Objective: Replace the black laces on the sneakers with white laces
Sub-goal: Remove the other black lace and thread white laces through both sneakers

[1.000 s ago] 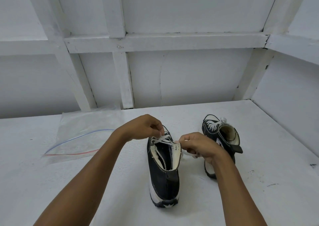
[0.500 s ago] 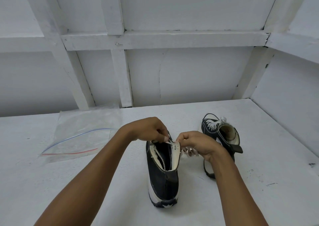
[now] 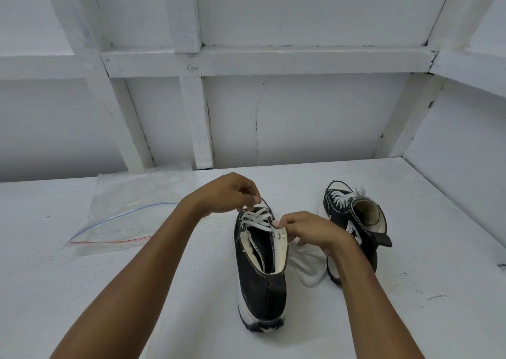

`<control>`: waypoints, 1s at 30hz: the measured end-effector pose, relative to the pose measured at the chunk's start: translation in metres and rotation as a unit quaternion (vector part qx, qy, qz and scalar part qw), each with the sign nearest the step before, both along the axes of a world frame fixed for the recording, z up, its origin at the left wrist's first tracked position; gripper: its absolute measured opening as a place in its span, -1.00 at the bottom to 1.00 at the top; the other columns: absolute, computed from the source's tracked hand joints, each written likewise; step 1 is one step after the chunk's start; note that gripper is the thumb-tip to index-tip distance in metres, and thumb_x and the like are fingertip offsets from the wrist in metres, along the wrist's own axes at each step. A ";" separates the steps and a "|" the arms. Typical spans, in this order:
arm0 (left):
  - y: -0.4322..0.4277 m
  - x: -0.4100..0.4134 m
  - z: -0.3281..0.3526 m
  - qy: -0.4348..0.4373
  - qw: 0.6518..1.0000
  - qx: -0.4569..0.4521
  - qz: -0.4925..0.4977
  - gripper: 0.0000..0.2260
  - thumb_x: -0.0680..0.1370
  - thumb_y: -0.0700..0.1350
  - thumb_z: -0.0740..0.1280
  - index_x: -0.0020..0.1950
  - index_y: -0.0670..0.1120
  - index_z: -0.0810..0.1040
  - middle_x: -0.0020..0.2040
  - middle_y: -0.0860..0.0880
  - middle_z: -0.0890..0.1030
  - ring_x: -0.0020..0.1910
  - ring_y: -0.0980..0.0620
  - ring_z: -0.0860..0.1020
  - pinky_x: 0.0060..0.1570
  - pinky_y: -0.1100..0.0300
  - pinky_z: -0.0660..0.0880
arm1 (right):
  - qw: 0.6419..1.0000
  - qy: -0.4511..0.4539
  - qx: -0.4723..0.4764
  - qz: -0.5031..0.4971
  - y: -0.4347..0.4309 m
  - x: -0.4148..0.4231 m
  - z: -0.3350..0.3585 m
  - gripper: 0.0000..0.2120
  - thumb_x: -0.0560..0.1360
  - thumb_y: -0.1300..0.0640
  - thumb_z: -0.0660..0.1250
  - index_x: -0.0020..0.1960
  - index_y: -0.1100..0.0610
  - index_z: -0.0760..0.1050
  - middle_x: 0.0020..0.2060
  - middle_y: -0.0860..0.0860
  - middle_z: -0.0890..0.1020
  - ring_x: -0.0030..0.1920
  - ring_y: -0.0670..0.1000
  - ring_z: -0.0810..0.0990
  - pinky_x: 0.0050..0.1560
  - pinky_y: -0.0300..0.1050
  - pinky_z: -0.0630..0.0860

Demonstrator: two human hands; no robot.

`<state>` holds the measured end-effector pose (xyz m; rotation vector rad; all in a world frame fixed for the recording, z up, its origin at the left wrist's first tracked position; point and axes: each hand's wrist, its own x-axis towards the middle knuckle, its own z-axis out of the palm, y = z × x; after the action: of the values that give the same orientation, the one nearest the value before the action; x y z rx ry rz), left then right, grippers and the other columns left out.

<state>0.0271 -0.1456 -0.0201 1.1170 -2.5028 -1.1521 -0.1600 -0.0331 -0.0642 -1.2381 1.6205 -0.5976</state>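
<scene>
On the white worktop (image 3: 82,290), centre: black canvas high-top sneaker (image 3: 260,271), heel toward the person. Left hand (image 3: 227,194) and right hand (image 3: 306,230) each pinch an end of the white flat lace (image 3: 256,219), right nearest the open top eyelets.

Hands (image 3: 273,210) on sneaker's (image 3: 261,271) white lace (image 3: 256,220)

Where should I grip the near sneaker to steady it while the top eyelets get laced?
Probably low on the heel counter of the near sneaker, pinched from the person's side. The heel points toward the camera and is bare, while the left hand and right hand work the white lace further forward.
</scene>
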 end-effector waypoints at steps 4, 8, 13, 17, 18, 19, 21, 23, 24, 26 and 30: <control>0.002 -0.008 -0.007 0.015 1.000 0.007 -0.001 -0.91 0.57 -0.16 0.36 -0.04 -0.07 0.68 -0.17 0.03 0.69 -0.25 0.17 0.57 -0.19 0.29 0.47 | 0.996 -0.077 -0.026 -0.027 0.002 -0.002 0.006 -0.72 0.60 0.01 0.28 -0.21 0.15 0.50 -0.35 -0.04 0.55 -0.29 -0.09 0.47 -0.11 -0.14 0.38; 0.010 -0.019 -0.011 0.069 0.997 0.027 0.013 -0.85 0.60 -0.05 0.35 -0.03 -0.06 0.70 -0.13 0.08 0.70 -0.10 0.13 0.64 -0.01 0.17 0.54 | 0.974 -0.093 -0.160 -0.134 -0.002 -0.009 0.043 -0.67 0.62 0.01 0.23 -0.29 0.12 0.47 -0.29 0.01 0.58 -0.14 -0.02 0.54 0.00 -0.03 0.45; 0.021 -0.030 0.010 0.223 0.954 0.199 -0.015 -0.66 0.65 0.04 0.24 0.00 -0.19 0.67 -0.09 -0.13 0.71 -0.06 -0.05 0.65 0.08 -0.02 0.53 | 0.940 -0.114 -0.263 -0.185 -0.013 -0.019 0.088 -0.63 0.62 -0.02 0.23 -0.34 0.08 0.40 -0.36 -0.05 0.56 -0.16 -0.02 0.58 0.01 -0.01 0.45; 0.020 -0.037 0.051 0.347 0.894 0.280 -0.032 -0.68 0.57 0.05 0.27 -0.10 -0.19 0.62 -0.34 -0.07 0.49 -0.33 -0.02 0.49 -0.19 0.09 0.48 | 0.924 -0.191 -0.277 -0.183 -0.018 -0.022 0.105 -0.59 0.61 -0.05 0.24 -0.37 0.05 0.33 -0.42 -0.05 0.52 -0.13 0.07 0.60 0.01 0.01 0.43; 0.020 -0.037 0.063 0.370 0.883 0.287 -0.025 -0.70 0.56 0.06 0.28 -0.15 -0.17 0.60 -0.38 -0.04 0.44 -0.38 0.00 0.44 -0.25 0.12 0.44 | 0.918 -0.209 -0.280 -0.185 -0.018 -0.022 0.107 -0.60 0.61 -0.04 0.24 -0.37 0.05 0.31 -0.42 -0.03 0.51 -0.16 0.07 0.59 0.00 0.02 0.42; 0.018 -0.036 0.072 0.389 0.874 0.290 -0.014 -0.71 0.56 0.06 0.30 -0.22 -0.12 0.56 -0.41 -0.01 0.39 -0.41 0.03 0.38 -0.30 0.16 0.40 | 0.912 -0.231 -0.282 -0.188 -0.018 -0.021 0.108 -0.60 0.61 -0.02 0.24 -0.37 0.05 0.30 -0.42 -0.02 0.50 -0.19 0.06 0.58 0.00 0.02 0.43; 0.014 -0.032 0.086 0.425 0.858 0.288 0.015 -0.69 0.55 0.04 0.36 -0.35 -0.04 0.44 -0.44 0.02 0.29 -0.45 0.05 0.28 -0.37 0.18 0.28 | 0.897 -0.280 -0.281 -0.193 -0.017 -0.019 0.109 -0.60 0.61 0.01 0.24 -0.38 0.07 0.30 -0.42 0.00 0.48 -0.25 0.03 0.57 -0.03 0.03 0.44; 0.005 -0.026 0.089 0.454 0.848 0.268 0.056 -0.62 0.50 0.00 0.42 -0.38 0.01 0.29 -0.44 0.03 0.21 -0.46 0.06 0.20 -0.41 0.19 0.19 | 0.881 -0.325 -0.279 -0.202 -0.017 -0.019 0.108 -0.58 0.61 0.03 0.24 -0.41 0.07 0.31 -0.42 0.00 0.48 -0.28 0.03 0.56 -0.06 0.02 0.45; 0.000 -0.023 0.088 0.462 0.846 0.254 0.076 -0.58 0.47 -0.04 0.46 -0.38 0.02 0.24 -0.43 0.03 0.20 -0.47 0.07 0.18 -0.43 0.20 0.17 | 0.874 -0.341 -0.278 -0.209 -0.016 -0.019 0.108 -0.56 0.60 0.05 0.25 -0.44 0.06 0.32 -0.42 0.00 0.49 -0.28 0.02 0.56 -0.08 0.01 0.46; -0.013 -0.014 0.078 0.453 0.858 0.211 0.116 -0.52 0.41 -0.15 0.53 -0.38 0.03 0.20 -0.40 0.00 0.23 -0.48 0.07 0.16 -0.44 0.22 0.15 | 0.858 -0.369 -0.276 -0.229 -0.016 -0.021 0.106 -0.50 0.60 0.05 0.25 -0.52 0.03 0.34 -0.40 0.01 0.55 -0.27 0.01 0.58 -0.12 -0.02 0.49; -0.033 0.005 0.041 0.337 0.915 0.082 0.204 -0.56 0.40 -0.26 0.53 -0.40 -0.03 0.27 -0.48 0.00 0.30 -0.50 0.06 0.24 -0.43 0.22 0.25 | 0.825 -0.408 -0.289 -0.265 -0.012 -0.022 0.101 -0.46 0.60 0.10 0.24 -0.57 0.03 0.39 -0.26 0.09 0.69 -0.16 0.04 0.65 -0.11 -0.07 0.57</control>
<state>0.0325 -0.1784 0.0206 0.9849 -1.5915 -1.3401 -0.1823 -0.0454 0.0365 -0.6974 1.0206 -1.8000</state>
